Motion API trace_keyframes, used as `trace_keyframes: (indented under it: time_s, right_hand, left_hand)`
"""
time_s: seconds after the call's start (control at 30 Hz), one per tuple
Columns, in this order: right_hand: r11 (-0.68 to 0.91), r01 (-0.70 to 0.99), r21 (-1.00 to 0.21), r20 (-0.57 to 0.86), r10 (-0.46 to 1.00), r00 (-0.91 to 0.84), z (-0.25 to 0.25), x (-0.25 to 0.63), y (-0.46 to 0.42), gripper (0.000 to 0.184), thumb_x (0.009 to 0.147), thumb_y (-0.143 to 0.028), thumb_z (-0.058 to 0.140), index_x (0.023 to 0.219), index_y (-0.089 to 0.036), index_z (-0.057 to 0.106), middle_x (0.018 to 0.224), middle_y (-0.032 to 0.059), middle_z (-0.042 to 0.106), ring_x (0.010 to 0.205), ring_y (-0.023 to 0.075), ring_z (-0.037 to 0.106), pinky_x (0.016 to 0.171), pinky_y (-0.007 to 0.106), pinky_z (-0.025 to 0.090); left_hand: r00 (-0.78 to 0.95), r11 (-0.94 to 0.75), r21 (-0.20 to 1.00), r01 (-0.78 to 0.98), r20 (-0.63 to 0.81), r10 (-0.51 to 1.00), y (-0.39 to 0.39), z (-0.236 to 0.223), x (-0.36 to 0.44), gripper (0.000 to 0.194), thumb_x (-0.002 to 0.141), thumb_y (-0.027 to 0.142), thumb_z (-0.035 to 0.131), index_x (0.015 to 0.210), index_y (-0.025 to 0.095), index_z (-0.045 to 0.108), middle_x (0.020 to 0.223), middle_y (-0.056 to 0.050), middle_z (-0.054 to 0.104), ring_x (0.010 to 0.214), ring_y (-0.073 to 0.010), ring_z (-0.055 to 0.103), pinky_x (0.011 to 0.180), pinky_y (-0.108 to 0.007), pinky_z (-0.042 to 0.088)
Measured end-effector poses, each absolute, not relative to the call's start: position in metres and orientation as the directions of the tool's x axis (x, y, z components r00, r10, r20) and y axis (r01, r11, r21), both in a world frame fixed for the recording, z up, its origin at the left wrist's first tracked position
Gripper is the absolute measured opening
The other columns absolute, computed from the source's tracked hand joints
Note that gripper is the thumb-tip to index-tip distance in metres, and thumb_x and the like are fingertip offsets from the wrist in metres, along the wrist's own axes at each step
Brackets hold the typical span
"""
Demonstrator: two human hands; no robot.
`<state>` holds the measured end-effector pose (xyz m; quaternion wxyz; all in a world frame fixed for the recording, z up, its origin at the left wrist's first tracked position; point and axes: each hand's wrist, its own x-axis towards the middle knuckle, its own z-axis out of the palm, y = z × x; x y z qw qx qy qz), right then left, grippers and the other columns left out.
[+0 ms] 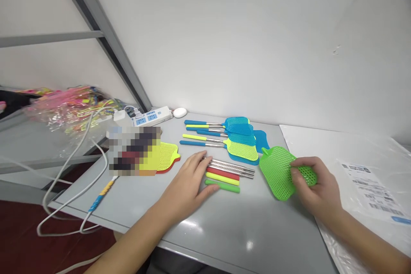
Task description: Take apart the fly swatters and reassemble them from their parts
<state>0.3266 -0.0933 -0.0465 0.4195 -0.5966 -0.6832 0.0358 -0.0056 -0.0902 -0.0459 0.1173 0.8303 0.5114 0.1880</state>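
Note:
My right hand (316,184) is closed on a green perforated fly swatter head (276,171), thumb on top, holding it at the right of the table. My left hand (192,180) lies with fingers stretched out at the left ends of several metal rods (234,167). Its thumb reaches the green handle tube (226,186). Between the rods and that tube lie a red handle tube (229,174) and a yellow handle tube (224,178). Behind them lie several fly swatters with blue and yellow heads, among them a yellow one (243,149).
Left of my hands, a yellow swatter head (167,155) lies over a red one, partly behind a blurred patch. A power strip (150,117), white cables (75,150) and bagged colourful items (73,107) are farther left. A white plastic package (353,167) covers the right side.

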Motion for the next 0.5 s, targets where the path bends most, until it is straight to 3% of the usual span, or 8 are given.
trace_keyframes:
  time_s: [0.13,0.23,0.37,0.43,0.5]
  right_hand:
    - [0.340,0.824,-0.454,0.651,0.758,0.046,-0.045,0.332,-0.091,0.023,0.086,-0.034,0.059,0.107,-0.025,0.061,0.090,0.0025,0.070,0.068,0.0165,0.065,0.058,0.026,0.049]
    - [0.386,0.857,-0.341,0.706,0.707,-0.038,-0.038,0.334,-0.095,0.034,0.087,-0.036,0.060,0.120,-0.027,0.058,0.091,0.0017,0.072,0.070,0.0178,0.069,0.056,0.026,0.051]
    - [0.550,0.777,-0.307,0.666,0.707,-0.237,-0.024,0.326,-0.106,0.029,0.089,-0.036,0.059,0.117,-0.030,0.061,0.088,0.0001,0.073,0.072,0.0187,0.071,0.051,0.024,0.054]
    - [0.679,0.637,-0.366,0.630,0.684,-0.368,-0.013,0.311,-0.108,0.025,0.090,-0.030,0.058,0.115,-0.030,0.061,0.095,0.0010,0.073,0.081,0.0196,0.071,0.062,0.026,0.059]
    - [0.759,0.510,-0.404,0.589,0.643,-0.490,0.000,0.288,-0.105,0.023,0.092,-0.024,0.054,0.113,-0.030,0.059,0.104,0.0034,0.071,0.093,0.0209,0.070,0.072,0.028,0.061]
  left_hand:
    - [0.414,-0.479,0.398,0.783,0.242,0.878,-0.089,-0.045,-0.007,0.067,0.088,0.056,0.057,0.143,0.023,0.037,0.151,-0.012,0.037,0.139,-0.0310,0.034,0.113,-0.052,0.034]
    - [0.388,-0.493,0.441,0.750,0.309,0.868,-0.094,-0.036,-0.006,0.068,0.087,0.056,0.058,0.142,0.022,0.037,0.148,-0.013,0.041,0.136,-0.0297,0.037,0.113,-0.050,0.034]
    - [0.361,-0.526,0.560,0.640,0.386,0.849,-0.115,-0.019,0.011,0.076,0.084,0.058,0.062,0.145,0.022,0.032,0.143,-0.012,0.047,0.132,-0.0263,0.042,0.110,-0.044,0.038]
    - [0.381,-0.591,0.591,0.550,0.453,0.806,-0.125,-0.013,0.022,0.062,0.088,0.050,0.060,0.139,0.022,0.040,0.139,-0.009,0.053,0.129,-0.0228,0.046,0.109,-0.040,0.039]
    - [0.383,-0.684,0.563,0.464,0.569,0.728,-0.130,-0.010,0.026,0.028,0.096,0.032,0.051,0.122,0.021,0.054,0.130,-0.007,0.060,0.118,-0.0189,0.054,0.102,-0.036,0.043]
